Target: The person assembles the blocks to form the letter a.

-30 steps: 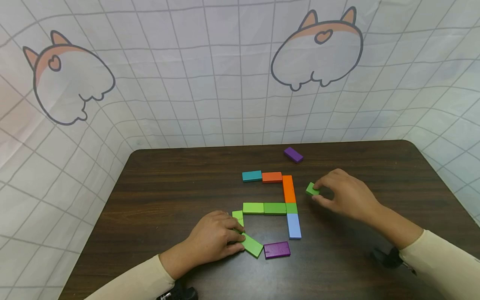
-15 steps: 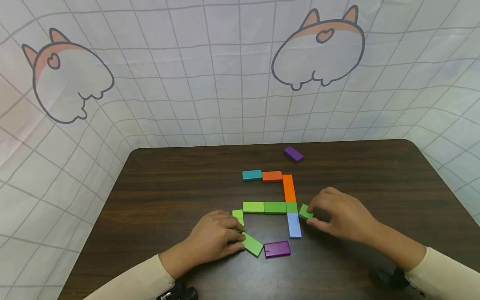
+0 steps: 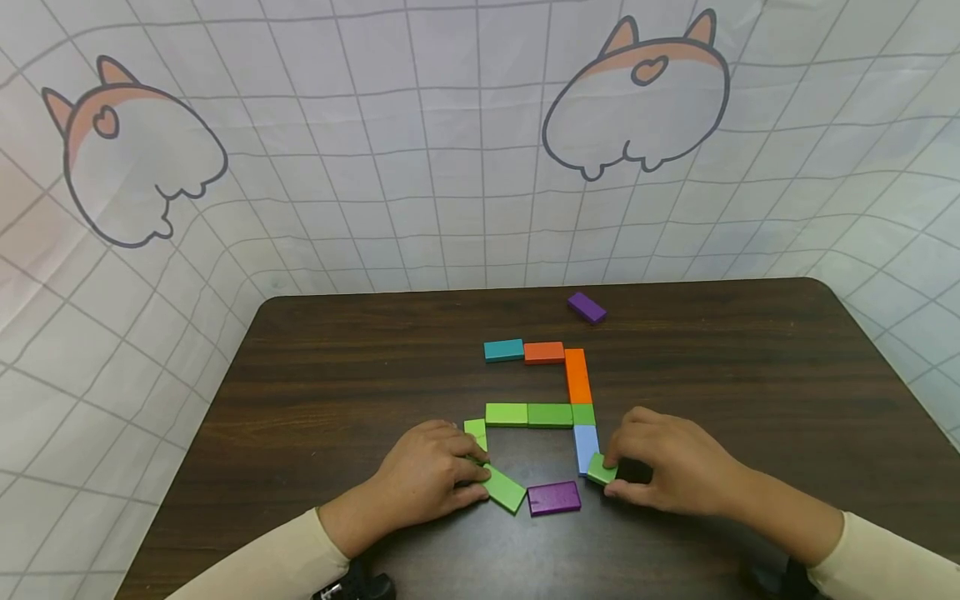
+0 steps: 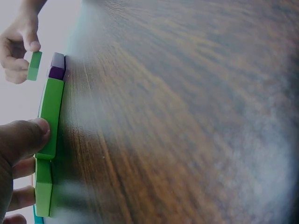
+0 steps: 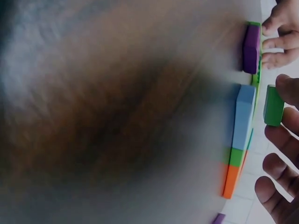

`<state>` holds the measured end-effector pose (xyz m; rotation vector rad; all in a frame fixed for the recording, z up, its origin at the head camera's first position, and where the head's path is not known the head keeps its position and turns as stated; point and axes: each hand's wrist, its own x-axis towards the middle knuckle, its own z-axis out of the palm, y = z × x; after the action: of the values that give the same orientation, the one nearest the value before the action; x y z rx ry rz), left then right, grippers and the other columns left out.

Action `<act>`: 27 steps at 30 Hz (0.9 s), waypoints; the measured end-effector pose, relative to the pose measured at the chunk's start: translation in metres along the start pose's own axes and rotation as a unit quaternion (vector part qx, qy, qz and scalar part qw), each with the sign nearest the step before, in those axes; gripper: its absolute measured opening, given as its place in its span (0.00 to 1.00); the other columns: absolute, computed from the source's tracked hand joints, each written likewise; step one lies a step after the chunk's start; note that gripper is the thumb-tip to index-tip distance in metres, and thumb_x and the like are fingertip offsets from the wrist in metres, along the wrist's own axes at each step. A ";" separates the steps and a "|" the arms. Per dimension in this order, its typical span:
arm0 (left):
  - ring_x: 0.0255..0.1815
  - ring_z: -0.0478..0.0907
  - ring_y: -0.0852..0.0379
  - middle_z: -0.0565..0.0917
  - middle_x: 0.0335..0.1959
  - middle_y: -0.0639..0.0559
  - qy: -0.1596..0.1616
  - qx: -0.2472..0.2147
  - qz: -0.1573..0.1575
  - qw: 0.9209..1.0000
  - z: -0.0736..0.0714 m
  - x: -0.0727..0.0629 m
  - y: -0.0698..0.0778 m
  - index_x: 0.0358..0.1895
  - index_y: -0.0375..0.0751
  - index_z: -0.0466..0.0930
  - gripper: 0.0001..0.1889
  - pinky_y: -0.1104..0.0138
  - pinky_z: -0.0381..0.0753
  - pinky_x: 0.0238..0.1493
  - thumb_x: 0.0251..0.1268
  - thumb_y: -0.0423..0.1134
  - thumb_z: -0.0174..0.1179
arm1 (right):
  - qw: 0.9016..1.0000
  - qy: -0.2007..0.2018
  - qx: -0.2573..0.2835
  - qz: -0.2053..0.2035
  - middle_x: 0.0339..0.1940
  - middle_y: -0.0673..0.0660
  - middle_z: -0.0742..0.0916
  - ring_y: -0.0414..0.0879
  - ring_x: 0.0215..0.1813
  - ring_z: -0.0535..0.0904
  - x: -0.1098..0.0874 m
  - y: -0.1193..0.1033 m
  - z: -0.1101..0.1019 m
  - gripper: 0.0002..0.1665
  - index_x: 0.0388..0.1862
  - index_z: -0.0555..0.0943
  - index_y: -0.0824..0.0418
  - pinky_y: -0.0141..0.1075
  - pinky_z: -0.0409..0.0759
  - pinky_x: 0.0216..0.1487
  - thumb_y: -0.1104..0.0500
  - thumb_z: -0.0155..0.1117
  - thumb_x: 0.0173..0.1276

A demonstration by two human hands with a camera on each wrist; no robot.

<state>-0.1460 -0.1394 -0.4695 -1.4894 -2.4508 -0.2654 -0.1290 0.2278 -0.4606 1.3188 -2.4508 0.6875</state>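
Observation:
My right hand (image 3: pixel 678 462) pinches a small green block (image 3: pixel 602 469) between thumb and fingers. In the head view it overlaps the near end of a light blue block (image 3: pixel 587 448); in the right wrist view the green block (image 5: pixel 274 106) is held up off the table. With its thumb and fingertips, my left hand (image 3: pixel 431 471) holds the left end of a slanted green block (image 3: pixel 505 489). Its other fingers touch a light green block (image 3: pixel 476 431), partly hidden. A purple block (image 3: pixel 554 498) lies at the slanted block's right end.
Two green blocks (image 3: pixel 528 415) and a small green one (image 3: pixel 582 415) form a row. Behind it stand an orange block (image 3: pixel 577 377), a red-orange block (image 3: pixel 543 353) and a teal block (image 3: pixel 503 351). Another purple block (image 3: pixel 587 308) lies near the far table edge.
My right hand has come toward me and slightly left, carrying the small green block from beside the orange block to the light blue block's near end. The left hand stays put.

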 end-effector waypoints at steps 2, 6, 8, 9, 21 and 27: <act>0.46 0.83 0.63 0.87 0.43 0.64 0.000 0.000 0.001 1.000 0.000 0.000 0.000 0.39 0.58 0.94 0.09 0.59 0.79 0.57 0.61 0.55 0.73 | 1.000 -0.004 0.004 0.000 0.37 0.35 0.84 0.34 0.41 0.75 -0.002 -0.002 0.002 0.15 0.38 0.84 0.44 0.27 0.78 0.37 0.45 0.82 0.57; 0.46 0.83 0.63 0.87 0.43 0.64 0.002 0.001 0.001 1.000 0.001 0.000 0.000 0.39 0.58 0.94 0.09 0.59 0.79 0.57 0.61 0.55 0.74 | 1.000 -0.014 0.008 0.006 0.38 0.34 0.83 0.33 0.42 0.75 -0.005 -0.005 0.005 0.15 0.37 0.84 0.42 0.28 0.78 0.38 0.43 0.81 0.59; 0.46 0.83 0.63 0.87 0.43 0.64 0.003 0.001 0.001 1.000 0.002 0.000 -0.001 0.39 0.58 0.94 0.09 0.58 0.79 0.57 0.61 0.55 0.74 | 1.000 -0.019 0.008 0.010 0.38 0.34 0.82 0.33 0.42 0.75 -0.006 -0.006 0.007 0.14 0.37 0.83 0.42 0.29 0.79 0.38 0.42 0.80 0.59; 0.46 0.83 0.63 0.87 0.43 0.64 0.003 0.001 0.001 1.000 0.002 0.000 -0.001 0.39 0.58 0.94 0.09 0.58 0.79 0.57 0.61 0.55 0.73 | 1.000 -0.021 0.006 0.012 0.38 0.34 0.82 0.32 0.42 0.75 -0.006 -0.007 0.008 0.14 0.37 0.84 0.42 0.29 0.79 0.38 0.41 0.80 0.59; 0.46 0.83 0.63 0.87 0.43 0.64 0.000 0.001 0.001 1.000 0.002 0.000 -0.001 0.39 0.58 0.94 0.09 0.58 0.79 0.57 0.61 0.55 0.73 | 0.999 -0.036 -0.005 0.031 0.38 0.34 0.81 0.31 0.41 0.75 -0.011 -0.011 0.015 0.16 0.36 0.84 0.42 0.31 0.80 0.38 0.42 0.82 0.56; 0.46 0.83 0.63 0.87 0.43 0.64 0.003 0.002 0.003 1.000 0.003 -0.001 -0.001 0.39 0.58 0.94 0.09 0.59 0.79 0.57 0.61 0.55 0.73 | 0.998 -0.051 -0.012 0.041 0.38 0.34 0.82 0.32 0.41 0.75 -0.012 -0.011 0.016 0.15 0.36 0.84 0.42 0.32 0.81 0.38 0.41 0.81 0.57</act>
<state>-0.1470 -0.1395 -0.4727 -1.4925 -2.4407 -0.2638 -0.1130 0.2223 -0.4769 1.2821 -2.5984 0.6219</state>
